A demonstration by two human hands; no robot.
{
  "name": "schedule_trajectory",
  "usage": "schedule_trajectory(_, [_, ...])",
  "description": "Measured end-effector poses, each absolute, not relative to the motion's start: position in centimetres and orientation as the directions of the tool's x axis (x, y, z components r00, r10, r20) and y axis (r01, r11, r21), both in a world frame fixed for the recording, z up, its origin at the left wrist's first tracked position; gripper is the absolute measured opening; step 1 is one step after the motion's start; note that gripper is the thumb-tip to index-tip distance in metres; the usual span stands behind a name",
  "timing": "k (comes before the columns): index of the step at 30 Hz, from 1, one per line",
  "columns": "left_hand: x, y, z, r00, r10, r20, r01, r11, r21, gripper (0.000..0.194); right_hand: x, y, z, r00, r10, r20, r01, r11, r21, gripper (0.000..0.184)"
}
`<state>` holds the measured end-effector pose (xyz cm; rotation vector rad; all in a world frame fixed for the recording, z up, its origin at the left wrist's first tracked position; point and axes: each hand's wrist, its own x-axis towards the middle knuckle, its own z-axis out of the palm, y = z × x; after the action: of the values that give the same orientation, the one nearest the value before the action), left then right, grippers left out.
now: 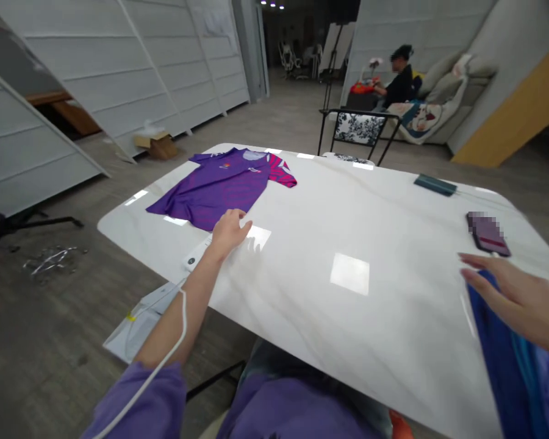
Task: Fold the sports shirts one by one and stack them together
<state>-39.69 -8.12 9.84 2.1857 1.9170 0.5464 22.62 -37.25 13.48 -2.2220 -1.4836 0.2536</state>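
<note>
A purple short-sleeved jersey (219,186) with one pink-striped sleeve lies spread on the left half of the white table (329,219). My left hand (231,230) is by its near edge, thumb apart and fingers slightly bent, holding nothing. Whether its fingertips touch the fabric I cannot tell. On the right, my right hand (516,296) reaches over blue folded fabric (494,347) with its fingers stretched out. That fabric runs out of view at the lower right. Beneath my left forearm sits a white device (193,261) with a white cable.
A phone (488,233) and a dark green flat case (434,185) with a cable lie on the right side of the table. A black-framed chair (359,129) stands beyond the far edge. Farther back, a person (399,79) sits by a sofa (471,85). A cardboard box (158,145) rests on the floor.
</note>
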Motion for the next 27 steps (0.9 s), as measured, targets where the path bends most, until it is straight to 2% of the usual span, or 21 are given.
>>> schedule_trajectory(4, [-43.0,-5.5,7.3,0.003,0.997,0.080,0.945,-0.029,0.327,0.053,9.9,-21.3,12.1,0.087,0.995,-0.055,0.922,-0.102,-0.373,0.076])
schedule_trajectory(7, [-43.0,-5.1,5.5,0.037,0.998,0.055,0.948,-0.052,0.315,0.061,0.2,-9.4,10.2,-0.090,0.991,-0.102,0.929,0.047,-0.368,0.078])
schedule_trajectory(10, [-42.1,-5.5,4.7,0.098,0.993,0.062,0.946,-0.113,0.303,0.066,-7.8,0.9,8.7,-0.152,0.987,-0.050,0.926,0.125,-0.356,0.074])
schedule_trajectory(14, [-40.3,-6.5,4.8,0.172,0.983,0.059,0.940,-0.182,0.289,0.067,-13.4,9.8,7.3,-0.158,0.987,-0.016,0.959,0.149,-0.242,0.072])
schedule_trajectory(17, [-38.7,-7.4,5.1,0.231,0.973,0.030,0.928,-0.229,0.295,0.070,-13.1,12.1,6.1,-0.093,0.995,-0.043,0.979,0.083,-0.184,0.071])
schedule_trajectory(21, [-35.8,-10.0,5.4,0.344,0.939,0.000,0.885,-0.324,0.336,0.072,-7.5,10.8,4.8,0.007,1.000,0.005,0.989,-0.007,-0.145,0.069])
schedule_trajectory(27, [-28.0,-19.6,5.2,0.599,0.800,-0.042,0.650,-0.455,0.610,0.089,6.8,-1.2,3.5,0.174,0.985,-0.008,0.973,-0.173,-0.150,0.071])
